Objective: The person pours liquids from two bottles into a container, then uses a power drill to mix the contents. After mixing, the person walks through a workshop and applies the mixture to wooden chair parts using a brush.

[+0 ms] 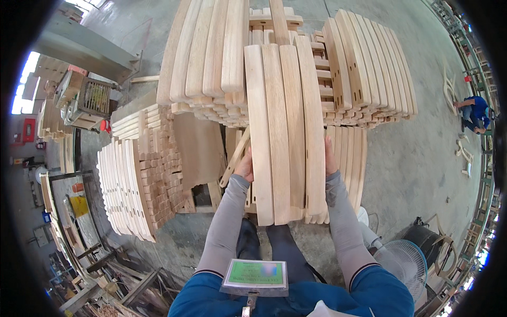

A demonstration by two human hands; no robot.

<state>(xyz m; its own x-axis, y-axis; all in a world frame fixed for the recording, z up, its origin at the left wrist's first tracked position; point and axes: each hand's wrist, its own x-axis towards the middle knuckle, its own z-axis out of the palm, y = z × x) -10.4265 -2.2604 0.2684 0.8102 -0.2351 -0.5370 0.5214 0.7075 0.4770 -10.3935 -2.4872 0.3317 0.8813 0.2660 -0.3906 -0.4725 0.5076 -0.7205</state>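
Observation:
A row of several pale, slightly curved wooden slats (pixel 288 137) is squeezed side by side between my two hands. My left hand (pixel 244 166) presses on the outer left slat, with its fingers partly hidden behind the wood. On the opposite side, my right hand (pixel 331 157) grips the outer right slat, its fingers pointing away from me. Large stacks of similar slats stand beyond: one at the far left (pixel 203 50) and one at the far right (pixel 372 63), the latter with slots in some pieces. A narrow loose slat (pixel 235 157) leans beside my left hand.
Another slat stack (pixel 127 185) stands to the left, next to a brown board (pixel 199 148). A fan (pixel 404 264) is near my right elbow. Wooden frames (pixel 121 285) lie at lower left. A person in blue (pixel 477 113) crouches at the far right. A pillar (pixel 90 47) rises at the back left.

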